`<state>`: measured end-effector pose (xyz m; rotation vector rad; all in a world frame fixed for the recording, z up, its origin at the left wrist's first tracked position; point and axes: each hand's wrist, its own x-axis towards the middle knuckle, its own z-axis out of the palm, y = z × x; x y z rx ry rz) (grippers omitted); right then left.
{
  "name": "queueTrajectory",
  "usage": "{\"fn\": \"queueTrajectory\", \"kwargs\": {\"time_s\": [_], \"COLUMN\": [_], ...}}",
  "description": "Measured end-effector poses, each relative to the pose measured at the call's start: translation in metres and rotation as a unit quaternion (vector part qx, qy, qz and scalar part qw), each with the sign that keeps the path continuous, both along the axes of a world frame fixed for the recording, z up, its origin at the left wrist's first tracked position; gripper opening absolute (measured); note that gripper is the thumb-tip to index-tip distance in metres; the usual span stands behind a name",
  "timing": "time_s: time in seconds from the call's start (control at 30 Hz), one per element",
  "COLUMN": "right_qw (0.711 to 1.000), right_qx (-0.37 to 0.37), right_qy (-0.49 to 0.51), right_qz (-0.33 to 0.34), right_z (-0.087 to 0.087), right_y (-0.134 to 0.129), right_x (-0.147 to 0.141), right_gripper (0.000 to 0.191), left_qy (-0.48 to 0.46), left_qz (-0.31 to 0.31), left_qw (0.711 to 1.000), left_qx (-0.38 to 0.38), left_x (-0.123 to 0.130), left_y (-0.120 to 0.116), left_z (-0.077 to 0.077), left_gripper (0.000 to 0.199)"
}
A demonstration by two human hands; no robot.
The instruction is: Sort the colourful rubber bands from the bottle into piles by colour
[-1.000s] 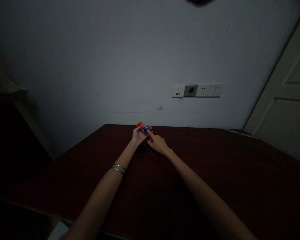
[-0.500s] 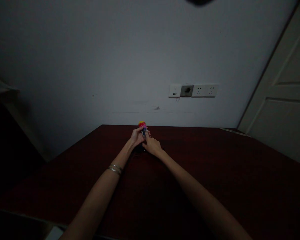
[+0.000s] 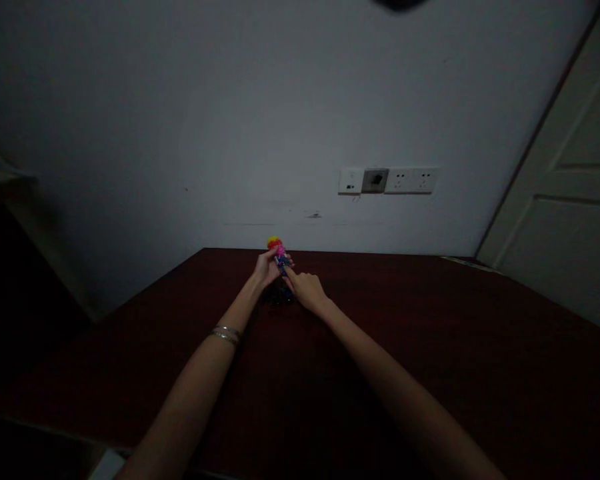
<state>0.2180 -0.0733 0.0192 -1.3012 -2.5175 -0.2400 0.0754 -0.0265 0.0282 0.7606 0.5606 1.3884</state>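
My left hand (image 3: 267, 267) is wrapped round a slim colourful bundle (image 3: 279, 251), yellow and red at its top, pink in the middle and dark blue-purple lower down, with shiny glints. It may be a clear tube of small elastic bands, but it is too small to tell. My right hand (image 3: 306, 291) meets the bundle's lower end, index finger and thumb close together there. Whatever those fingertips pinch is hidden. Just under the hands, small shiny black pieces (image 3: 279, 298) lie in a loose pile on the dark red table (image 3: 380, 347).
A pale wall (image 3: 260, 133) rises behind the table's far edge, carrying a row of sockets (image 3: 400, 181). A panelled door (image 3: 570, 200) stands at the right. Something white (image 3: 107, 465) shows below the table's near left edge. The light is dim.
The bundle and my left hand have shifted slightly left and up, and the bundle tilts more to the left. More of the black pile shows. My right hand has barely moved.
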Motion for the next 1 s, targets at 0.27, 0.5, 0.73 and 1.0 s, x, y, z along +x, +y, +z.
{"fn": "queueTrajectory", "kwargs": {"time_s": [0.27, 0.5, 0.73, 1.0], "right_qw": [0.997, 0.988, 0.986, 0.996], "right_qx": [0.029, -0.041, -0.074, -0.059], "right_qy": [0.068, 0.105, 0.11, 0.062], "right_qz": [0.015, 0.105, 0.102, 0.008], "right_z": [-0.003, -0.005, -0.007, -0.011], "right_y": [0.009, 0.017, 0.015, 0.012], "right_x": [0.014, 0.016, 0.019, 0.006], "right_gripper": [0.039, 0.024, 0.051, 0.068], "left_qy": [-0.006, -0.011, -0.016, 0.002], "left_qz": [0.012, 0.085, 0.11, 0.077], "left_qw": [1.0, 0.996, 0.994, 0.997], "left_qx": [0.001, -0.003, -0.003, -0.027], "left_x": [0.0, -0.006, -0.002, 0.012], "left_y": [0.002, 0.005, 0.006, 0.007], "left_z": [0.001, 0.002, 0.002, 0.0], "left_gripper": [0.024, 0.008, 0.011, 0.027]}}
